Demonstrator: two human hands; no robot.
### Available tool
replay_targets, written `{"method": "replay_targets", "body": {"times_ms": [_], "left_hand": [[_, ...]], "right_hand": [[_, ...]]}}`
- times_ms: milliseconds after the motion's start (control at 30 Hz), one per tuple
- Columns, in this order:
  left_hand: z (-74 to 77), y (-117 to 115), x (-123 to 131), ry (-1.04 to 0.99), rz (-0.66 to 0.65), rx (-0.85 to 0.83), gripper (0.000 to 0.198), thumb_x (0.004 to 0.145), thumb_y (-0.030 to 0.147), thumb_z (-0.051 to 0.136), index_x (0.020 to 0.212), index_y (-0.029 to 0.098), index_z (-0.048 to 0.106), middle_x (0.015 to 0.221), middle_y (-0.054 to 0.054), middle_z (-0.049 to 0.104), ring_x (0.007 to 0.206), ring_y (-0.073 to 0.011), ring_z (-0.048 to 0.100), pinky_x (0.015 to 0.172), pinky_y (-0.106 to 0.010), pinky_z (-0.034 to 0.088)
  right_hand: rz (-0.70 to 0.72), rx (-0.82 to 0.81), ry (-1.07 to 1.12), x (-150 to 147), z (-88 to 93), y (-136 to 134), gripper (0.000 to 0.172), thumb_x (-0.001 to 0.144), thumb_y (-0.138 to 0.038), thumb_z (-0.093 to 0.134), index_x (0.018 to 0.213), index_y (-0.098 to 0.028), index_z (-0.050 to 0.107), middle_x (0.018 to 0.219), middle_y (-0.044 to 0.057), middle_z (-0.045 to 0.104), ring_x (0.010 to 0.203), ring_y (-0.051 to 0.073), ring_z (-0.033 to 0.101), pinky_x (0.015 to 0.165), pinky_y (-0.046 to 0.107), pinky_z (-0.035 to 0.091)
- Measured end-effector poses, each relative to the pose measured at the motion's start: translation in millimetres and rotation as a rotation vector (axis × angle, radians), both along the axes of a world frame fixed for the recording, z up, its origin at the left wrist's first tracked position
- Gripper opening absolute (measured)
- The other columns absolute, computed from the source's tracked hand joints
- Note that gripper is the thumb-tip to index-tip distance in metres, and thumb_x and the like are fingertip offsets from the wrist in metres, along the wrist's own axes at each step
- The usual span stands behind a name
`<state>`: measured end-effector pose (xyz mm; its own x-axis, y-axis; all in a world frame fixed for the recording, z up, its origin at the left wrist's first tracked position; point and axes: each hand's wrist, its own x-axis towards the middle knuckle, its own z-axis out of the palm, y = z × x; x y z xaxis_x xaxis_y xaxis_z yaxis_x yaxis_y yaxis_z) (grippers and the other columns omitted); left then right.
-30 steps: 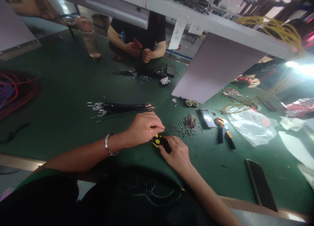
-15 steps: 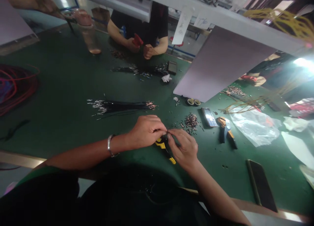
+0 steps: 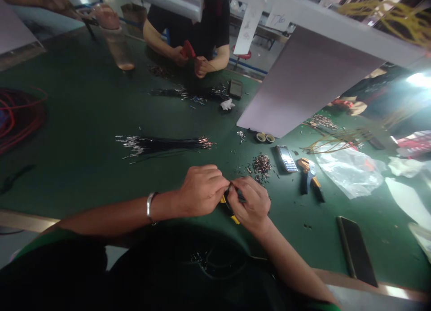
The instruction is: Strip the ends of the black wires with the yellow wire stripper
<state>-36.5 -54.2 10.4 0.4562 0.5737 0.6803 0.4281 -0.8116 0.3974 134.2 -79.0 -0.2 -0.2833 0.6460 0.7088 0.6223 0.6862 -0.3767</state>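
Note:
Fingertip to fingertip, my left hand point(image 3: 204, 190) and my right hand point(image 3: 252, 203) are pinched closed over the green table. Whatever lies between the fingers is too small and dark to name. Under my right hand, partly covered, rests a hand tool with black and yellow handles point(image 3: 235, 219). A bundle of black wires point(image 3: 164, 143) lies beyond my left hand, with silvery ends at left and coppery ends at right. Just past my right hand is a pile of small coppery pieces point(image 3: 261, 164).
To the right lie a keypad phone point(image 3: 286, 159), a wire stripper point(image 3: 308, 176), a plastic bag point(image 3: 352, 169) and a dark smartphone point(image 3: 357, 252). A pale divider panel point(image 3: 303, 84) stands behind. Red wire coils point(image 3: 20, 117) are at left. Across the table, a co-worker holds a red tool point(image 3: 188, 49).
My hands stay together at nearly the same spot, with the left fingers turned slightly and covering more of the yellow-handled tool. The whole view has shifted a little.

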Motion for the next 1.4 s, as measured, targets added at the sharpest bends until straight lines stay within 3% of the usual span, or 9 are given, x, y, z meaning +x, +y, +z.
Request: {"method": "replay_targets", "body": {"times_ms": [467,1000,1267,1400], "left_hand": [[-6.0,-5,3,-0.040,-0.056,-0.011,0.023,0.082,0.008,0.045,0.064,0.017,0.056,0.054,0.000,0.053,0.054,-0.0131,0.045,0.055,-0.027,0.039],[-9.7,-5,5,0.010,-0.076,-0.088,0.024,0.083,0.009,0.045,0.064,0.017,0.056,0.056,-0.001,0.056,0.054,-0.0131,0.050,0.055,-0.027,0.039],[-3.0,-1,3,-0.089,-0.112,-0.317,0.025,0.081,0.008,0.050,0.059,0.016,0.057,0.054,0.001,0.056,0.053,-0.0097,0.049,0.055,-0.024,0.039],[5.6,1,2,-0.213,-0.103,-0.694,0.018,0.072,0.007,0.058,0.056,0.015,0.060,0.053,0.002,0.058,0.051,-0.0077,0.050,0.050,-0.020,0.038]], "right_hand": [[-0.003,0.014,0.001,-6,3.4,-1,0.017,0.081,-0.006,0.051,0.071,-0.019,0.059,0.058,0.001,0.060,0.051,0.013,0.054,0.050,0.026,0.047],[0.011,0.071,0.054,-5,0.5,1,0.021,0.072,-0.002,0.054,0.070,-0.021,0.060,0.055,0.000,0.058,0.049,0.014,0.052,0.048,0.028,0.046],[-0.025,0.097,0.022,-3,0.3,3,0.017,0.073,-0.004,0.056,0.072,-0.021,0.059,0.055,-0.001,0.060,0.049,0.014,0.055,0.048,0.027,0.048],[-0.039,-0.017,0.116,-4,0.1,0,0.016,0.073,-0.007,0.055,0.067,-0.021,0.060,0.054,-0.002,0.061,0.049,0.013,0.059,0.049,0.026,0.050]]}}
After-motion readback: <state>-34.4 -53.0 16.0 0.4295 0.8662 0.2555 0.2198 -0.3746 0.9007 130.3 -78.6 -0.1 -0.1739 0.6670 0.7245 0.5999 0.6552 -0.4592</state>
